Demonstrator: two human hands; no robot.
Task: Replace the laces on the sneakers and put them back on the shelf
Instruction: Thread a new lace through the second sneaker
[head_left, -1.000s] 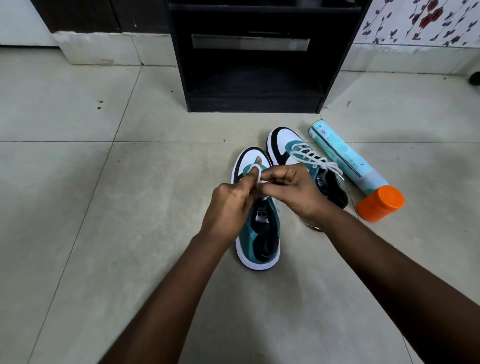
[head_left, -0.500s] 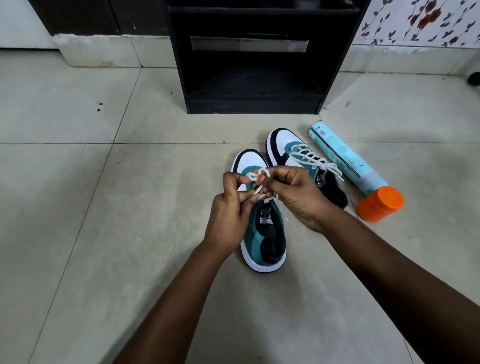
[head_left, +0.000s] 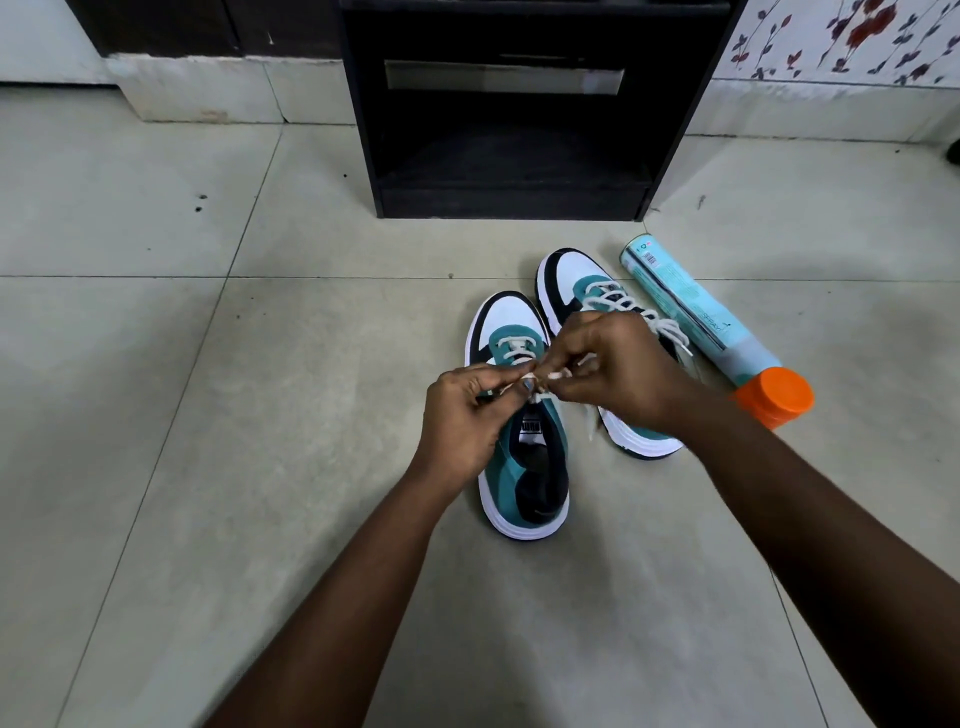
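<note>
Both the left hand (head_left: 462, 415) and right hand (head_left: 618, 374) pinch the white lace (head_left: 543, 376) over the near sneaker (head_left: 519, 467). The lace looks soft and limp, likely best held near its ends.

"puma" on near sneaker's tongue (head_left: 531, 427).

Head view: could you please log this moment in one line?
left hand, right hand: pinch white lace | teal-and-white left sneaker: part-laced | black shelf: unfilled

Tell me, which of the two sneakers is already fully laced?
The right sneaker, beside the spray can: its lace runs all the way up. The left sneaker has only its lowest eyelets threaded, and both hands pinch its lace.
</note>
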